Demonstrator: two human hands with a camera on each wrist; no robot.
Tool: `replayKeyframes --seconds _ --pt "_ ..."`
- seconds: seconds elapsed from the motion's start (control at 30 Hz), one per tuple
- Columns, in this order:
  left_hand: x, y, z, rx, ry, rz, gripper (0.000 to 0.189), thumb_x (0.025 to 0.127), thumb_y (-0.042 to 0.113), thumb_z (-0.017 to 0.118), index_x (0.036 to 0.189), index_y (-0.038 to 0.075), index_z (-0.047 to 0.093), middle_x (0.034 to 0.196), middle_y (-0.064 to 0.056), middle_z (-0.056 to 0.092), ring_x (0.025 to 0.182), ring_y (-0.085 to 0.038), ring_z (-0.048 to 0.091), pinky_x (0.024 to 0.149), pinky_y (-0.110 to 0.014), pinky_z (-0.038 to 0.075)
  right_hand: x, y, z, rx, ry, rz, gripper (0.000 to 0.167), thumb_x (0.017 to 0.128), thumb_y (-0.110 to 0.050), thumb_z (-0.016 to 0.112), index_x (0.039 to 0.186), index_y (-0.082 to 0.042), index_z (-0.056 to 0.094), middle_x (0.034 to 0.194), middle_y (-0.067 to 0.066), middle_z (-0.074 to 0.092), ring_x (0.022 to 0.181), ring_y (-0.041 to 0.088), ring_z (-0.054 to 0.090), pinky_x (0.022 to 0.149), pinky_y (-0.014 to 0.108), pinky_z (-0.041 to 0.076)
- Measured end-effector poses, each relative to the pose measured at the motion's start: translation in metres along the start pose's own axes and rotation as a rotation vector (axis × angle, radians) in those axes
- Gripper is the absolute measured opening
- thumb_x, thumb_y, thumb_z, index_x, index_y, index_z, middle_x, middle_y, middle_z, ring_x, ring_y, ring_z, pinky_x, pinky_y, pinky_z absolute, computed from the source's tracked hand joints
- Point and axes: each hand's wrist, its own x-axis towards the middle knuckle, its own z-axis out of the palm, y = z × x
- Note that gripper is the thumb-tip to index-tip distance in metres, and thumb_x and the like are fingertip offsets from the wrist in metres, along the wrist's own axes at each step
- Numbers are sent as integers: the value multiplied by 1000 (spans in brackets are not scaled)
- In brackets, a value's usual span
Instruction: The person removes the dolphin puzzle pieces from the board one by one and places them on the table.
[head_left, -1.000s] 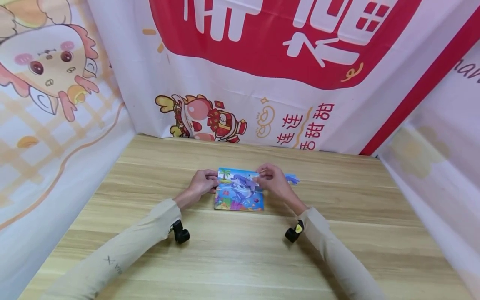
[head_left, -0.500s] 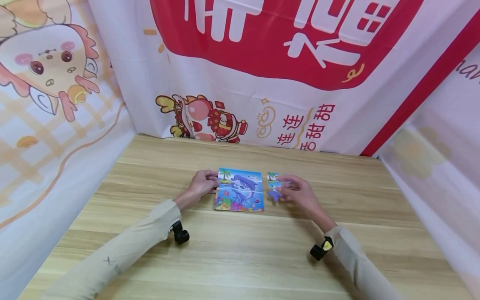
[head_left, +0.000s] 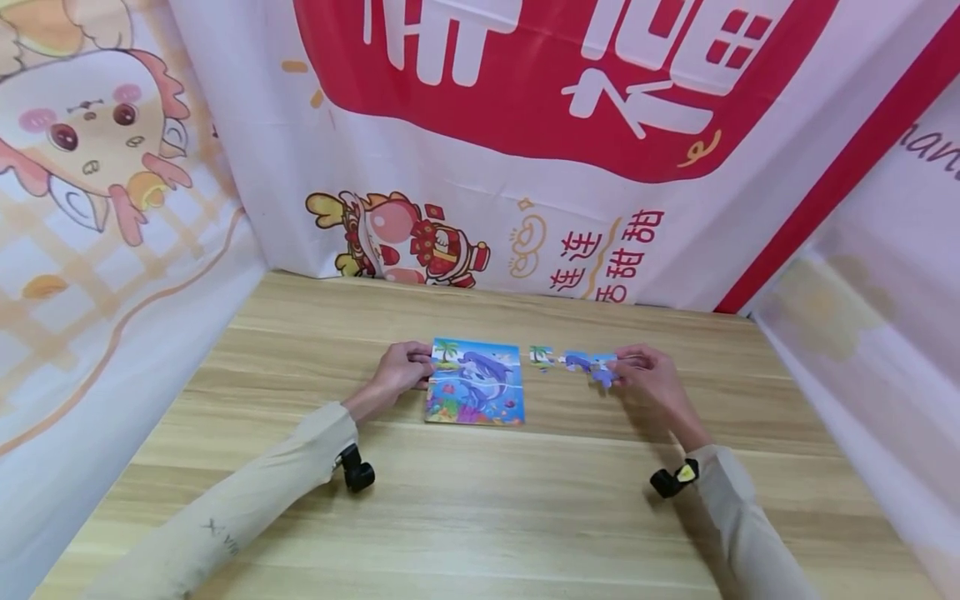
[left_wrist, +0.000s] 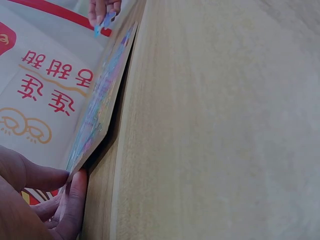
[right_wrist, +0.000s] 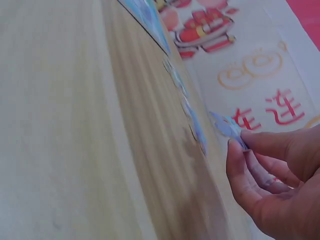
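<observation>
A dolphin jigsaw puzzle board (head_left: 476, 382) lies toward the back of the table, its blue sea picture facing up. My left hand (head_left: 401, 368) grips the board's left edge; in the left wrist view its thumb and finger pinch the corner and the board (left_wrist: 102, 102) tilts up off the wood. Right of the board, my right hand (head_left: 658, 379) pinches a blue and purple jigsaw piece (right_wrist: 227, 128) between thumb and fingers, above the table. A palm-tree piece (head_left: 541, 356) and a purple dolphin piece (head_left: 575, 361) lie in a row between board and right hand.
The wooden table (head_left: 480, 517) ends at a printed white and red cloth (head_left: 487, 225) hanging close behind the board. Cloth panels also flank the left (head_left: 112, 275) and right (head_left: 847, 333) sides. A small black camera sits on each wrist.
My right hand has moved right, from over the board's right edge to beyond the loose pieces, carrying a jigsaw piece. The palm-tree piece now lies uncovered. My left hand keeps its grip on the board.
</observation>
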Motion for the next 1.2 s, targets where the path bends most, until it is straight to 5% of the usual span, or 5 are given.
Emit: replayKeyframes --seconds 0.47,0.83,1.2 --pt "0 -8 1 -6 6 5 41 98 -5 63 139 -8 58 120 -19 64 86 -15 65 64 -19 63 12 17 -12 -235 132 -38 31 102 -8 67 126 12 60 108 23 70 77 7 63 61 19 58" --pt "1 -5 6 -6 6 1 42 97 -7 64 138 -8 59 116 -17 64 83 -14 64 64 -19 63 20 19 -5 -436 190 -38 24 100 -9 70 118 5 65 109 20 68 98 27 61 73 18 50" --pt "5 -4 2 -6 -1 31 43 97 -6 63 139 -10 58 119 -19 63 84 -14 64 65 -19 63 19 5 5 -456 159 -102 21 100 -7 69 114 7 66 109 24 68 100 34 64 78 22 52"
